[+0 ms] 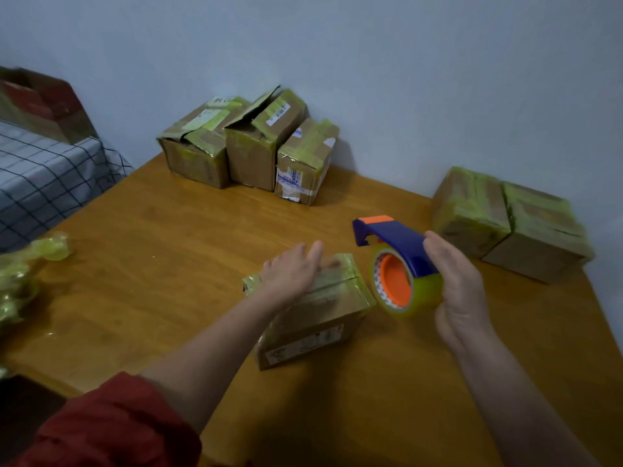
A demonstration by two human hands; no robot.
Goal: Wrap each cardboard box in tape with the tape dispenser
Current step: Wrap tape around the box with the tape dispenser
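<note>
A small cardboard box [323, 311] lies in the middle of the wooden table [168, 264], with yellowish tape over its top and far end. My left hand [293, 271] lies flat on the box top, fingers straight and pointing away from me. Just right of the box, my right hand [458, 284] grips a blue and orange tape dispenser [394, 244] loaded with a roll of clear yellowish tape [421, 294]. The dispenser's cutting end points left, above the box's far right corner.
Three taped boxes [249, 146] stand against the wall at the back. Two wrapped boxes [509, 224] sit at the right edge. Crumpled used tape [27, 264] lies at the table's left edge. A bed with a checked sheet [43, 173] is to the left.
</note>
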